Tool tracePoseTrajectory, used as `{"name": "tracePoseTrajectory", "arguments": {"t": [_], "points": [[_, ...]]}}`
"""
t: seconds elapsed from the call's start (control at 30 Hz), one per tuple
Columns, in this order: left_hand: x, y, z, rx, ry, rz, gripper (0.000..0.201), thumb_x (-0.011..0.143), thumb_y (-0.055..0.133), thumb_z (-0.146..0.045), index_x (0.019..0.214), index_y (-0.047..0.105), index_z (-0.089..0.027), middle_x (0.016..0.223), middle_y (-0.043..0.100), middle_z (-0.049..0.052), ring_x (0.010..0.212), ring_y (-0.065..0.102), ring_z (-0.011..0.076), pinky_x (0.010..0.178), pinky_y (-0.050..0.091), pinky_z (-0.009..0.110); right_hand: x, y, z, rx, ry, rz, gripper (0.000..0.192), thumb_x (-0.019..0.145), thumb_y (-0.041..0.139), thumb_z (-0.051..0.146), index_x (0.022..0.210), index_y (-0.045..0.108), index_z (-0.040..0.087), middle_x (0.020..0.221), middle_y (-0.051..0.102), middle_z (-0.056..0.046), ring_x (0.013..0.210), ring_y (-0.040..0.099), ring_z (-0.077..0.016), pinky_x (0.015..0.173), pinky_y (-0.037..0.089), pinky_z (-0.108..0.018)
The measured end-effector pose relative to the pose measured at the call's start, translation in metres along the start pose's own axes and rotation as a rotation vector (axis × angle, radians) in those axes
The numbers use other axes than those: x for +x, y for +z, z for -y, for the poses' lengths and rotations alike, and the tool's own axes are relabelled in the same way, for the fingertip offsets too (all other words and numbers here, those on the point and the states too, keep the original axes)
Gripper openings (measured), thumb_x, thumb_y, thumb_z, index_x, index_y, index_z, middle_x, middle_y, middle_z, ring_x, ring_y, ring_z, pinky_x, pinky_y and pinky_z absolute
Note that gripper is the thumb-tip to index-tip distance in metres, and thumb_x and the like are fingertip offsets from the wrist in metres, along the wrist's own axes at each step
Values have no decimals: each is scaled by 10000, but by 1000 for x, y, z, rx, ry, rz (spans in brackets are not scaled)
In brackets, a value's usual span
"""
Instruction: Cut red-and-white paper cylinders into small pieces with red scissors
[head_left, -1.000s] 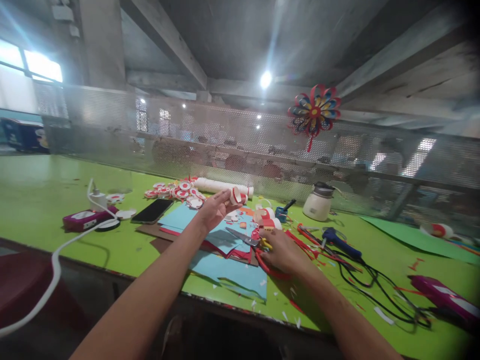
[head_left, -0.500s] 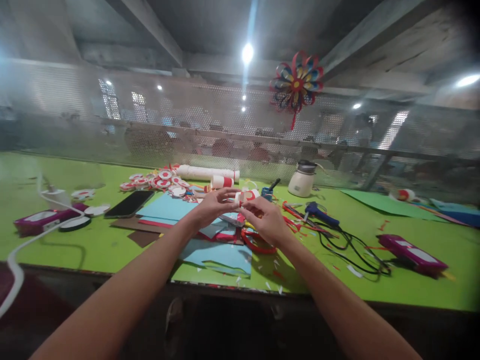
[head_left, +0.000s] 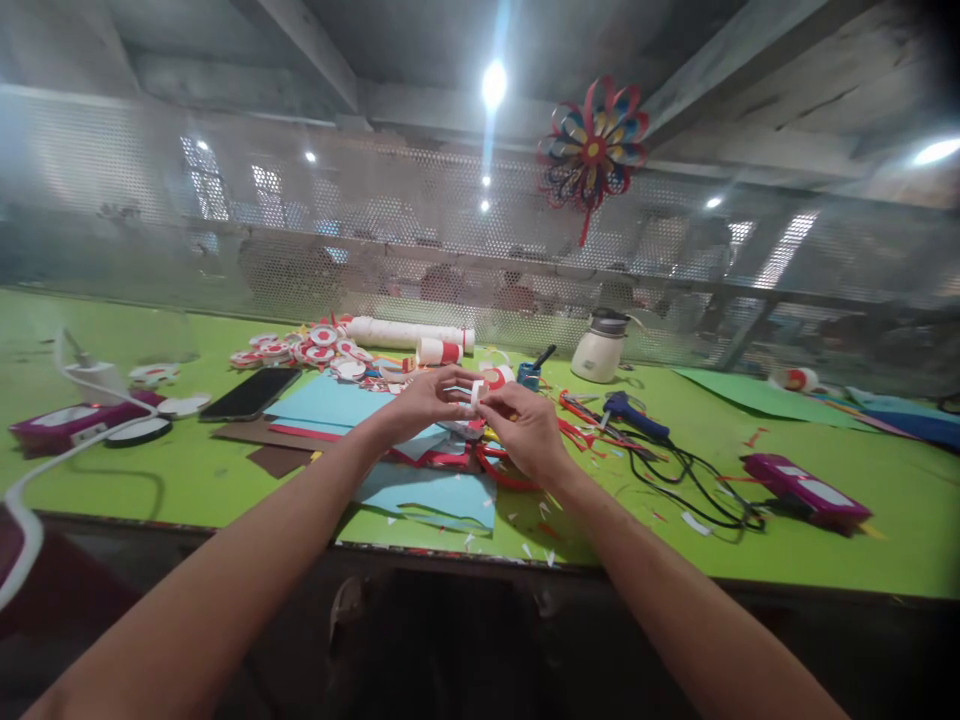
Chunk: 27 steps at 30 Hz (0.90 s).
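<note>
Small white-and-red paper piece (head_left: 475, 393) pinched between both hands above the middle of the green table (head_left: 112, 480); left hand (head_left: 424, 400) closed on its near-left side, right hand (head_left: 525, 430) closed on the other side, fingertips of the two almost meeting. The piece looks like a narrow strip partly curled, too small to tell if its ends are joined. Judged from what lies about, the work is well under way: a heap of finished red-and-white discs (head_left: 315, 345) sits behind to the left, a rolled tube (head_left: 409, 332) beyond them. Under the hands, blue paper sheets (head_left: 330, 405) with red offcuts and white scraps, so more material looks left to use. Right of that, glue gun (head_left: 634, 415) with black cord; phone (head_left: 249, 393) to the left
</note>
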<state>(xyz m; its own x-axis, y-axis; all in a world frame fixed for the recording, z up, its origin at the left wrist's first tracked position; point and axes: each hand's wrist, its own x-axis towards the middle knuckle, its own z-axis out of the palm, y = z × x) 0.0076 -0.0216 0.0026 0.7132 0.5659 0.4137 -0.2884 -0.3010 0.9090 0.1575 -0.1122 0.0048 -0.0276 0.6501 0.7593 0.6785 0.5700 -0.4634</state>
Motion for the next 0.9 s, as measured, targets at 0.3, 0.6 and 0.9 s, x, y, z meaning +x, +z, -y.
{"name": "tracePoseTrajectory", "arguments": {"t": [0.3, 0.6, 0.9], "points": [[0, 1, 1, 0, 34, 6, 449, 607, 726, -147, 1033, 584, -165, 1030, 598, 116, 916, 583, 203, 794, 459, 377, 2, 1, -1, 141, 127, 59, 113, 763, 570, 258, 698, 607, 173, 679, 619, -28, 605, 550, -142, 585, 455, -261], [1, 3, 5, 31, 62, 13, 471, 612, 726, -141, 1054, 565, -162, 1004, 597, 103, 918, 571, 193, 814, 443, 369, 4, 0, -2, 218, 174, 66, 122, 711, 595, 230, 614, 602, 156, 603, 586, -7, 545, 523, -126, 543, 420, -243], [-5, 1, -12, -190, -88, 137, 376, 729, 622, -191, 1102, 575, -183, 1048, 599, 124, 944, 583, 233, 815, 456, 404, 5, -5, -1, 139, 131, 98, 103, 726, 599, 235, 663, 630, 159, 633, 609, -13, 551, 516, -120, 541, 421, -242]]}}
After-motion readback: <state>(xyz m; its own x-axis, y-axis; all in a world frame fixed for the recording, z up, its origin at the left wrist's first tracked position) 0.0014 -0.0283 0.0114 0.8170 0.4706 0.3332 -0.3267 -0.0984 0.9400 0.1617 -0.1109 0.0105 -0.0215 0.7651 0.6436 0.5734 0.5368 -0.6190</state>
